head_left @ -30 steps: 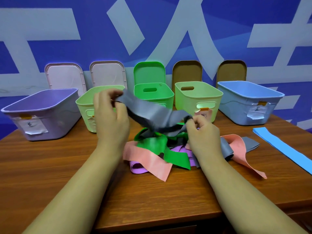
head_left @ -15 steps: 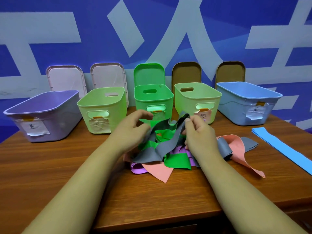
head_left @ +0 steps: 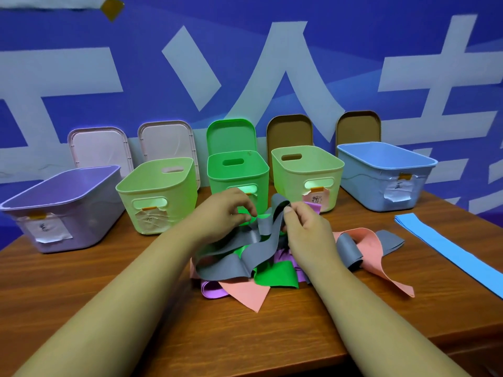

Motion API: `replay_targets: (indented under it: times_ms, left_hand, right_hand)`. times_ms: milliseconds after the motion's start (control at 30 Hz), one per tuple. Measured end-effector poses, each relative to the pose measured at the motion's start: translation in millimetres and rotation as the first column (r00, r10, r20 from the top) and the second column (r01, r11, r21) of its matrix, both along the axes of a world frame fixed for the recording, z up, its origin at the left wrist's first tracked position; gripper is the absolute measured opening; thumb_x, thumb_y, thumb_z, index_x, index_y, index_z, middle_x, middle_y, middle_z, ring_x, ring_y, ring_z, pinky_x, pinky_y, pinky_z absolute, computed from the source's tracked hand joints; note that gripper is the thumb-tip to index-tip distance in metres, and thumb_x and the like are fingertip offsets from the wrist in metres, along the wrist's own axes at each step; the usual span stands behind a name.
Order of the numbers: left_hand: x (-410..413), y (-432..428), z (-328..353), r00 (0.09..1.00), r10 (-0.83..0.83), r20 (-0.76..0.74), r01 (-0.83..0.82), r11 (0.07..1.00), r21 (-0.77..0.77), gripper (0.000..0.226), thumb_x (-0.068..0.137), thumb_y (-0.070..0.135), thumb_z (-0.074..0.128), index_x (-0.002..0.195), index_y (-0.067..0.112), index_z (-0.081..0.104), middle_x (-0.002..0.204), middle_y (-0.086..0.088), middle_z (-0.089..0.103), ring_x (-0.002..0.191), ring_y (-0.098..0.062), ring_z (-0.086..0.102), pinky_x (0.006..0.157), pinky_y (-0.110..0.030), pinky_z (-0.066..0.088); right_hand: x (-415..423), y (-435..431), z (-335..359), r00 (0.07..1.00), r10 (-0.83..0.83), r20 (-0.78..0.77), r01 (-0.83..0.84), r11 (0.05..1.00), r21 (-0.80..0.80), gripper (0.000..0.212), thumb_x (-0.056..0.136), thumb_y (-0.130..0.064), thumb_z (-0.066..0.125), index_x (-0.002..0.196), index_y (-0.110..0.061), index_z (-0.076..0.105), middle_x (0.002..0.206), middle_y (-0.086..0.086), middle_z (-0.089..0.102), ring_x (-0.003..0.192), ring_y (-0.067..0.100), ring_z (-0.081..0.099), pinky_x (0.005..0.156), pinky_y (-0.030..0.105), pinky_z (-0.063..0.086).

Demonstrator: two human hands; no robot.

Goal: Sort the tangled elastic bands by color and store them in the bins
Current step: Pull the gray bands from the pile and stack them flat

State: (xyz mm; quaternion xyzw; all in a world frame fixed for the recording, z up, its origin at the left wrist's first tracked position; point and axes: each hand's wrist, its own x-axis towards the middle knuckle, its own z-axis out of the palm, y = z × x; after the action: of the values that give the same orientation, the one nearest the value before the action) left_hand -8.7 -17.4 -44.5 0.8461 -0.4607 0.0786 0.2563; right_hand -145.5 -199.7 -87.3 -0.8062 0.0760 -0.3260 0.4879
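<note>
- Blue wall with large pale characters stood behind a wooden worktop.
- Five open bins stood in a row at the back of the worktop: one purple bin, one pale green bin, one bright green bin, a second pale green bin and one blue bin.
- Five lids leaned on the wall behind them: two pinkish lids, one green lid and two brown lids.
- The tangle lay at the middle of the worktop, in front of the bins, in four colours: grey, green, pink and purple. How many bands of each I cannot tell.
- One flat blue strip lay apart, to the right.
- Your left hand had its grip pinched into the top of the tangle, where green and grey meet; which band it held I cannot tell.
- Your right hand had its grip pinched on a raised loop of the grey band.
</note>
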Motion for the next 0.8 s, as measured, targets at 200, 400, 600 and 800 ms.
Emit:
replay_targets:
  times_ms: [200,400,600,800]
  left_hand:
    - [1,-8,1,0.997,-0.062,-0.048,0.068,0.989,0.134,0.04,0.094,0.01,0.076,0.126,0.034,0.074,0.126,0.015,0.065,0.106,-0.005,0.061,0.089,-0.016,0.049]
    - [7,-16,-4,0.995,-0.052,0.085,0.04,0.99,0.138,0.014,0.091,0.023,0.082,0.102,0.032,0.08,0.105,0.016,0.063,0.089,0.003,0.055,0.079,-0.017,0.04]
    - [4,-2,14,0.983,-0.031,-0.179,-0.017,0.966,-0.26,0.009,0.099,0.018,0.073,0.104,0.024,0.077,0.108,0.01,0.077,0.105,-0.011,0.07,0.093,-0.031,0.055]
    - [-30,9,90,0.937,-0.155,-0.313,-0.059,0.812,-0.58,0.011,0.103,0.011,0.066,0.109,0.013,0.074,0.107,-0.007,0.079,0.1,-0.018,0.072,0.091,-0.039,0.058]
  right_hand:
    - [0,-1,1,0.999,0.011,-0.03,-0.011,1.0,0.018,0.033,0.11,-0.033,0.049,0.081,-0.02,0.056,0.075,0.006,0.059,0.064,0.009,0.047,0.058,0.03,0.038]
    - [0,0,1,1.0,-0.002,-0.029,0.003,0.999,0.04,0.033,0.109,-0.033,0.049,0.079,-0.019,0.054,0.076,0.008,0.059,0.063,0.01,0.046,0.058,0.033,0.039]
    - [0,-2,-1,0.999,0.01,-0.038,-0.008,0.998,0.062,0.033,0.109,-0.035,0.049,0.082,-0.019,0.058,0.075,0.008,0.059,0.065,0.012,0.048,0.061,0.036,0.042]
    - [-3,4,3,0.998,0.062,-0.009,-0.062,0.997,0.055,0.034,0.111,-0.037,0.048,0.086,-0.02,0.064,0.078,0.008,0.058,0.067,0.008,0.048,0.064,0.035,0.041]
